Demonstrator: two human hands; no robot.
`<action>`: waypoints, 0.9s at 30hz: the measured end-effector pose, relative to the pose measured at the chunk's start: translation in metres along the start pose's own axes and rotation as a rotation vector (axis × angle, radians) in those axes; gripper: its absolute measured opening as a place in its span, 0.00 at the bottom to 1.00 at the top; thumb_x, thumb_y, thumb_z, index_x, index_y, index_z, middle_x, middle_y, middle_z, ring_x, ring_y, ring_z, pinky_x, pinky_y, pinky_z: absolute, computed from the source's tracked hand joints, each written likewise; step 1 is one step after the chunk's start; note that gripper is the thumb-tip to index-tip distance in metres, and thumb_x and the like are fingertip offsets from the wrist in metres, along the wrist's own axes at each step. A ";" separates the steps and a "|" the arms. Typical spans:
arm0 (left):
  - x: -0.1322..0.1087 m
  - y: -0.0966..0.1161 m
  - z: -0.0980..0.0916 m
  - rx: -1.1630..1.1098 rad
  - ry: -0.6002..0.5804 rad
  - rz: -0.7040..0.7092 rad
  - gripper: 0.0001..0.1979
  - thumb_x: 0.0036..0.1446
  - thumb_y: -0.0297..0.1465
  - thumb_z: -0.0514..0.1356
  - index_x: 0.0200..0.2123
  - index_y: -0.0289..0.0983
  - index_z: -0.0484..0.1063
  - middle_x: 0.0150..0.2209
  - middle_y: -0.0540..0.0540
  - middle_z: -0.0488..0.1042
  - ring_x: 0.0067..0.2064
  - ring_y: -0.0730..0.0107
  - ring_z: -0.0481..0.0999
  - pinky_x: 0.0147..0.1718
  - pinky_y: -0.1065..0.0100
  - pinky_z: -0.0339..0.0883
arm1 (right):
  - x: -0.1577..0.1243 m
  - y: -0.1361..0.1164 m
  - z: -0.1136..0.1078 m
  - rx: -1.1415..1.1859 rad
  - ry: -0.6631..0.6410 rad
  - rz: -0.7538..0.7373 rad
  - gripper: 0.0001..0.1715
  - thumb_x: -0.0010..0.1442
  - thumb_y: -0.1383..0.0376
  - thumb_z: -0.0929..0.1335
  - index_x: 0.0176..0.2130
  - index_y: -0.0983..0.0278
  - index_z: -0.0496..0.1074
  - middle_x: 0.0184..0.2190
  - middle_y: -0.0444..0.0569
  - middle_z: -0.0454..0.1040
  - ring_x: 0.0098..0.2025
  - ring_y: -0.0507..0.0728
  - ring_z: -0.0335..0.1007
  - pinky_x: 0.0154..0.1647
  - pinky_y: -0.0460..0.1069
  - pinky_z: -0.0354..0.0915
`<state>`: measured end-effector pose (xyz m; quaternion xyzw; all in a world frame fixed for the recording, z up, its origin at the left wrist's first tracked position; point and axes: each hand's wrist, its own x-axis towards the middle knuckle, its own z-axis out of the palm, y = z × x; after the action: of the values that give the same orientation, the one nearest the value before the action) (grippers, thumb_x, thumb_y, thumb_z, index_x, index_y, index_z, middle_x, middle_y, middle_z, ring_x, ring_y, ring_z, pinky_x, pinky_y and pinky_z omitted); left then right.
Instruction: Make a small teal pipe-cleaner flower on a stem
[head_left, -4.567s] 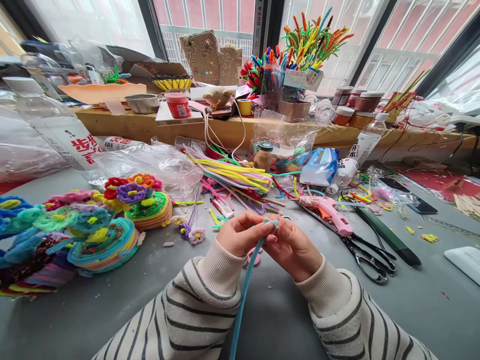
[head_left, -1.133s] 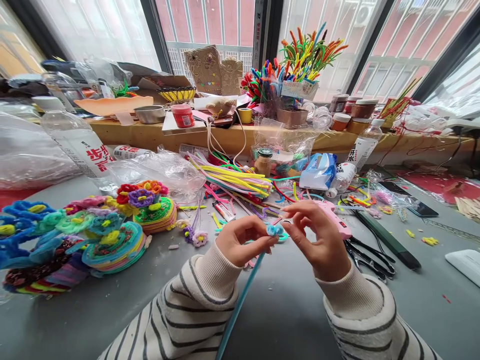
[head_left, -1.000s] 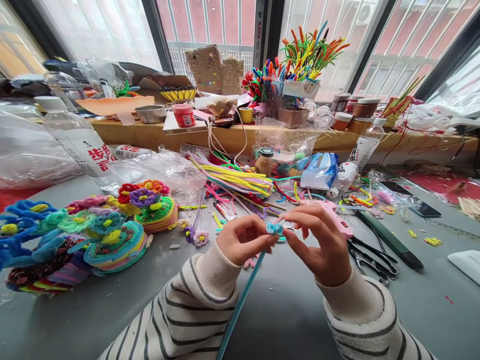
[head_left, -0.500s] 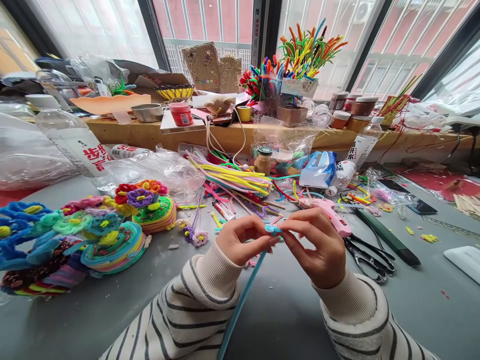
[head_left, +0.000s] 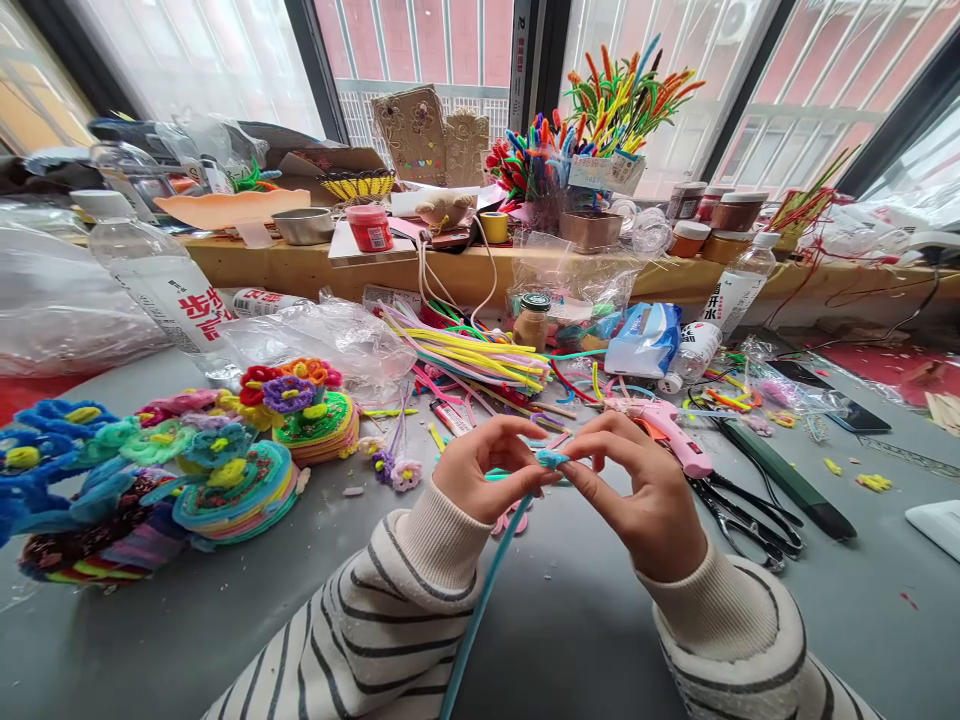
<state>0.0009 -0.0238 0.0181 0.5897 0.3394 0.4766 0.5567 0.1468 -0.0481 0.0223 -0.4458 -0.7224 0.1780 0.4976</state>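
A light blue pipe cleaner (head_left: 489,590) is pinched between my two hands, its upper end wound into a small coil (head_left: 551,459). My left hand (head_left: 484,470) grips the coil from the left with thumb and fingertips. From the right, my right hand (head_left: 645,490) pinches the same coil. The long free tail hangs down past my left sleeve to the bottom edge. Behind the hands lie pink pipe cleaner loops (head_left: 510,518), partly hidden. A pink glue gun (head_left: 686,445) and black-handled scissors (head_left: 750,525) rest just right of my right hand.
Finished pipe cleaner flowers on coiled bases (head_left: 232,490) stand at the left. A bundle of pipe cleaners (head_left: 480,355) lies behind my hands, near a small jar (head_left: 532,322). Water bottles (head_left: 154,270) and plastic bags surround it. A cluttered ledge (head_left: 465,270) runs under the windows.
The view has shifted slightly, so the scene sits a little further right. My fingers have moved a little around the blue coil, both hands still holding it.
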 end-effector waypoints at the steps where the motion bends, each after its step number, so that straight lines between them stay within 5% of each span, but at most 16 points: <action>1: 0.000 0.000 -0.001 0.032 -0.010 0.021 0.14 0.37 0.28 0.62 0.31 0.32 0.67 0.18 0.51 0.68 0.21 0.76 0.69 0.23 0.73 0.65 | 0.001 0.000 -0.001 0.029 -0.030 0.024 0.03 0.49 0.68 0.65 0.28 0.63 0.69 0.26 0.47 0.64 0.29 0.52 0.60 0.26 0.47 0.59; 14: 0.008 0.003 -0.011 0.204 -0.253 0.020 0.08 0.38 0.30 0.61 0.24 0.32 0.66 0.21 0.48 0.70 0.23 0.74 0.70 0.24 0.72 0.66 | 0.006 0.009 -0.009 0.491 -0.385 0.533 0.09 0.45 0.63 0.67 0.20 0.66 0.65 0.18 0.41 0.59 0.22 0.47 0.53 0.21 0.44 0.53; 27: 0.003 -0.003 -0.006 0.379 -0.244 0.068 0.11 0.47 0.35 0.54 0.22 0.32 0.64 0.17 0.49 0.65 0.20 0.77 0.65 0.21 0.74 0.60 | 0.006 0.007 -0.006 0.305 -0.430 0.457 0.11 0.46 0.60 0.65 0.23 0.67 0.64 0.22 0.43 0.61 0.24 0.48 0.56 0.22 0.44 0.55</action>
<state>-0.0036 -0.0180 0.0153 0.7481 0.3330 0.3478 0.4566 0.1548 -0.0406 0.0231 -0.4689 -0.6572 0.4807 0.3421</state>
